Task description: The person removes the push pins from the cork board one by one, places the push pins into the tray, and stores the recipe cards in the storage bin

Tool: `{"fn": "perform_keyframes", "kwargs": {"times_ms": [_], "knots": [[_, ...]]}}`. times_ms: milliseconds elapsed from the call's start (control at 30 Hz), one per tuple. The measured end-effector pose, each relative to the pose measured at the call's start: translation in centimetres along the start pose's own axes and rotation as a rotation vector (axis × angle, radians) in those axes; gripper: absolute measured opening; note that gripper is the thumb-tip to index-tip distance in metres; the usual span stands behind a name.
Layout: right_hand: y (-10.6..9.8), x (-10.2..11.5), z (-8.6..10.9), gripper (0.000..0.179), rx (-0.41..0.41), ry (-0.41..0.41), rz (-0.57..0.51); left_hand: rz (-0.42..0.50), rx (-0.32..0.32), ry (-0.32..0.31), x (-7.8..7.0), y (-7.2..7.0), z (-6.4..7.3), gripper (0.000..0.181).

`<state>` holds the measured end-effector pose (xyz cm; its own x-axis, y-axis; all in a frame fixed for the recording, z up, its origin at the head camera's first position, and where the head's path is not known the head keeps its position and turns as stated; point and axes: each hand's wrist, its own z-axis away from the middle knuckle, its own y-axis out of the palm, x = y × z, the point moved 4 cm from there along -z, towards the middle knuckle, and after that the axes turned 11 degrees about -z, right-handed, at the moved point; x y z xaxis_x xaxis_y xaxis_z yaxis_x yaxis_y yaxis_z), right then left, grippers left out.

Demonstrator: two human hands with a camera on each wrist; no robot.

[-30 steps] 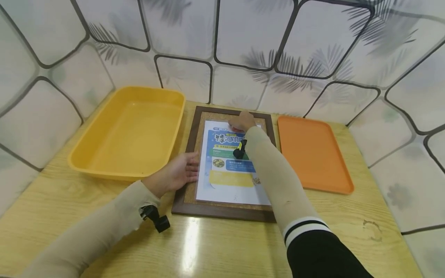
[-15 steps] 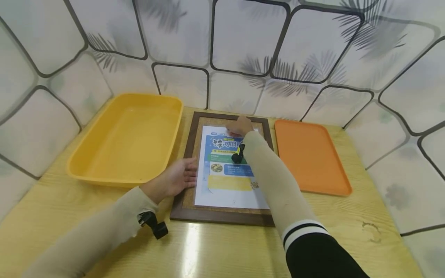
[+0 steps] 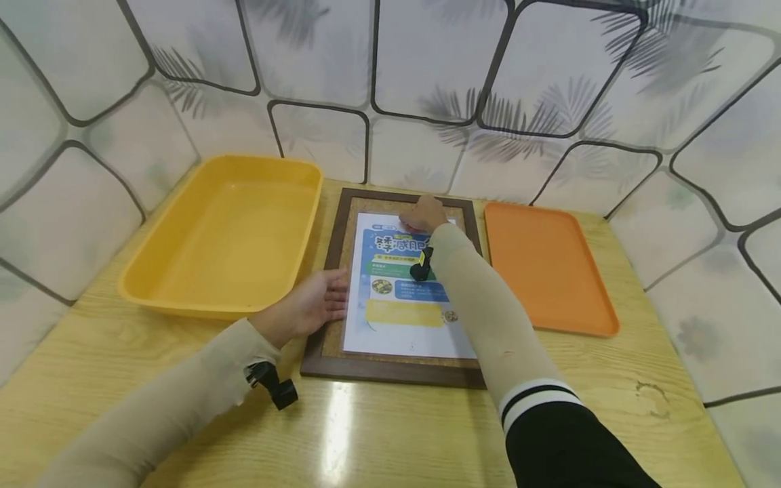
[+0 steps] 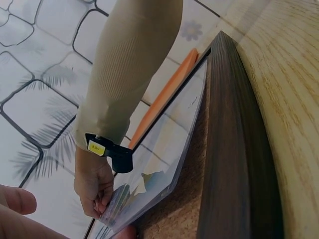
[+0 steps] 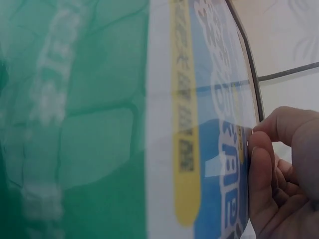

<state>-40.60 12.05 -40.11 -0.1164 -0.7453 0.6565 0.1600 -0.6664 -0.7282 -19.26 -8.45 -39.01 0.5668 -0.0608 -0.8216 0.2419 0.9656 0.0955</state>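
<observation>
A glossy printed sheet lies on a cork board with a dark brown wooden frame. My right hand is at the sheet's top edge. In the right wrist view, the thumb and forefinger of that hand pinch a tiny pin-like thing against the sheet; the fingertips hide most of it. My left hand rests along the sheet's left edge, fingers extended over the cork. The left wrist view shows the sheet standing slightly off the cork near a left fingertip.
A deep yellow tub stands left of the board, close to my left wrist. To the right lies a flat orange tray. A patterned wall rises behind the wooden table.
The head view tilts slightly up and back down. Both hands keep their places on the sheet and the board, and the sheet stays where it was.
</observation>
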Motion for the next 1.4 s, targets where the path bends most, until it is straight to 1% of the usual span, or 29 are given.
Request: {"fn": "perform_keyframes", "kwargs": {"times_ms": [133,233,400,467,600,667,767,867,1167,1267,1400], "knots": [[0.4,-0.6,-0.7,0.024,-0.001,0.017,0.001,0.001,0.006,0.004,0.1,0.1,0.0,0.061],[0.6,-0.6,-0.8,0.023,0.009,0.025,0.0,0.003,0.005,0.004,0.2,0.1,-0.1,0.061],[0.5,-0.8,-0.5,0.018,0.006,0.057,-0.041,0.006,0.001,0.001,0.3,0.1,-0.2,0.06],[0.4,-0.9,-0.2,0.02,0.007,0.065,-0.069,0.007,0.001,-0.001,0.4,0.1,-0.2,0.06],[0.1,-0.9,0.5,0.027,0.035,0.075,-0.12,0.01,0.002,0.0,0.5,0.1,-0.1,0.061],[0.0,-0.8,0.7,0.029,0.039,0.062,-0.132,0.009,0.0,0.0,0.4,0.1,-0.1,0.061],[-0.2,-0.5,1.0,0.034,0.036,0.022,-0.107,0.01,-0.003,0.001,0.3,0.0,-0.1,0.061],[-0.2,-0.4,0.9,0.038,0.03,-0.018,-0.076,0.013,-0.004,0.003,0.3,0.0,-0.1,0.06],[-0.3,-0.9,0.7,0.034,0.079,-0.024,-0.102,0.026,-0.007,0.001,0.4,0.1,-0.2,0.06],[-0.3,-0.8,1.0,0.034,0.11,-0.015,-0.177,0.028,-0.006,0.001,0.4,0.0,-0.2,0.061],[-0.3,-0.3,1.4,0.032,0.163,0.02,-0.351,0.019,0.0,0.014,0.2,-0.2,0.0,0.061]]}}
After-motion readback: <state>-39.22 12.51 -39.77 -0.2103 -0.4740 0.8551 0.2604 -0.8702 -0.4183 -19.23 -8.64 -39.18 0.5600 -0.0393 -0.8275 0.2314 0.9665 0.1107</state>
